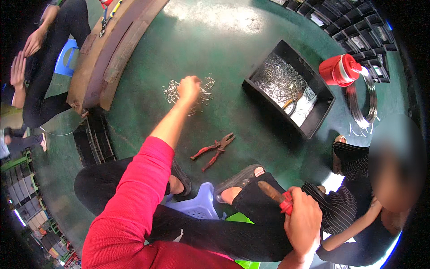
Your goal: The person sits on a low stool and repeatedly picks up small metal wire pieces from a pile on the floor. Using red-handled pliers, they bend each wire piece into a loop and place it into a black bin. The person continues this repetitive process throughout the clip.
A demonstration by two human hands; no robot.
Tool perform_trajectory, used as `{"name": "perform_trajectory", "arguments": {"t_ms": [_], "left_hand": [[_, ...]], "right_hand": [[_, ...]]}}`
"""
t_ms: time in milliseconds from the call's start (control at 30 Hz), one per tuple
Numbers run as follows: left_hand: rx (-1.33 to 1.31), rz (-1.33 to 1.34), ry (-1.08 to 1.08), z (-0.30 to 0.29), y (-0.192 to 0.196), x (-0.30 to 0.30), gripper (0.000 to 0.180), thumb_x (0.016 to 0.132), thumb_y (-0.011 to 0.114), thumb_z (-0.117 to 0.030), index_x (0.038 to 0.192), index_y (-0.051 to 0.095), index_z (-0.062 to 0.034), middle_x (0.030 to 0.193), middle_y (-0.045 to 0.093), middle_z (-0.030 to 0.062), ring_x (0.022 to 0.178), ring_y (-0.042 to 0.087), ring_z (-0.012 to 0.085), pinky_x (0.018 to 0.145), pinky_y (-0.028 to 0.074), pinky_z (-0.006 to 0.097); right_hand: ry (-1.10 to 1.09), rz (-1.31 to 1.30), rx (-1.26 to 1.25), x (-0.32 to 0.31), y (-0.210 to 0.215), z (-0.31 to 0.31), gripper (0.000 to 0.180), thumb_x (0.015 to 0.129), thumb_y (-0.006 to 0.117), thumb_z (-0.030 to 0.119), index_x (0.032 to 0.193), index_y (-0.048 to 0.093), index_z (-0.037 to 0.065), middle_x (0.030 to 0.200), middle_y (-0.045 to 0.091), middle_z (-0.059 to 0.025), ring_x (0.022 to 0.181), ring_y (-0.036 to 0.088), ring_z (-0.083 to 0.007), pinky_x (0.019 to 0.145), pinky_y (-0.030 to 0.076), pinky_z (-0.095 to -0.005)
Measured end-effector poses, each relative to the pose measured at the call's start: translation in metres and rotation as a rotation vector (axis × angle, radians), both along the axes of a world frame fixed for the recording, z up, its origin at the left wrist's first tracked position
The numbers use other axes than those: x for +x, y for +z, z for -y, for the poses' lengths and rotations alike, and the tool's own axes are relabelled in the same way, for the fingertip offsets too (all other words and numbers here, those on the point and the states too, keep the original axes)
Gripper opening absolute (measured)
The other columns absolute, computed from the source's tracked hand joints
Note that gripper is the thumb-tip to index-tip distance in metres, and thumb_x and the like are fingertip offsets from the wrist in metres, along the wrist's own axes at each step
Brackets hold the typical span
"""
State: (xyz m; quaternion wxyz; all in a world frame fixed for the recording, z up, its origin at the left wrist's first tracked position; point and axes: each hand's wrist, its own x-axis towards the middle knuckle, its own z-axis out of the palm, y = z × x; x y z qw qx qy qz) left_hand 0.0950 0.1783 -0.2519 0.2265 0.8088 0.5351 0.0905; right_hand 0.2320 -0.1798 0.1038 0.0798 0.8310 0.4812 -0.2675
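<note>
My left hand (189, 89) reaches down to a loose pile of small bent wire pieces (172, 91) on the green floor. Its fingers are bent together at the pile, slightly blurred, and whatever they hold is hidden. Over my thigh, my right hand (303, 222) is closed round the red handles of pliers (273, 193), whose rusty brown jaws point up and left. A second pair of red-handled pliers (216, 150) lies on the floor between the pile and my feet, handles spread.
A black crate (309, 112) of wire pieces and another pair of pliers stands right of the pile. Beyond it are a red jug (336, 71) and a wire coil (371, 103). A wooden bench (107, 54) bears cutters at left. People sit on both sides.
</note>
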Motion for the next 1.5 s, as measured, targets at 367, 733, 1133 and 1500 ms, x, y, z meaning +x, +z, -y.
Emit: {"name": "perform_trajectory", "arguments": {"t_ms": [367, 733, 1133, 1500], "left_hand": [[0.096, -0.242, -0.332, -0.043, -0.033, -0.011, 0.019, 0.078, 0.073, -0.028, 0.092, 0.070, -0.0143, 0.101, 0.062, 0.0077, 0.104, 0.055, 0.0302, 0.085, 0.047, 0.044], [-1.028, 1.207, 0.056, 0.034, 0.143, 0.029, 0.021, 0.091, 0.066, -0.016, 0.106, 0.062, -0.0028, 0.094, 0.062, 0.0031, 0.074, 0.056, 0.0086, 0.068, 0.047, 0.023], [-0.827, 1.549, -0.091, 0.167, 0.301, -0.010, 0.012, 0.095, 0.057, -0.010, 0.103, 0.061, -0.0012, 0.101, 0.067, 0.0115, 0.095, 0.067, 0.0230, 0.081, 0.055, 0.031], [-0.747, 1.706, -0.018, 0.198, 0.323, -0.027, 0.010, 0.095, 0.059, -0.010, 0.102, 0.062, -0.0047, 0.102, 0.067, 0.0091, 0.100, 0.067, 0.0248, 0.086, 0.056, 0.035]], "right_hand": [[-0.046, 0.019, -0.073, 0.000, -0.007, -0.028, 0.032, 0.073, 0.062, 0.000, 0.102, 0.053, 0.007, 0.086, 0.057, -0.0118, 0.085, 0.056, -0.0338, 0.075, 0.043, -0.0443], [-0.142, -0.155, 0.194, 0.001, -0.004, -0.017, 0.024, 0.079, 0.061, 0.003, 0.102, 0.053, 0.001, 0.092, 0.063, -0.0183, 0.090, 0.061, -0.0384, 0.075, 0.047, -0.0480], [-0.438, -0.921, 0.283, -0.033, 0.014, -0.033, 0.027, 0.089, 0.064, 0.020, 0.110, 0.057, 0.003, 0.069, 0.059, -0.0045, 0.052, 0.054, -0.0105, 0.048, 0.044, -0.0292], [-0.217, -0.849, 0.471, -0.045, -0.001, -0.033, 0.032, 0.089, 0.065, 0.028, 0.110, 0.061, 0.004, 0.081, 0.065, -0.0085, 0.074, 0.062, -0.0156, 0.072, 0.048, -0.0313]]}}
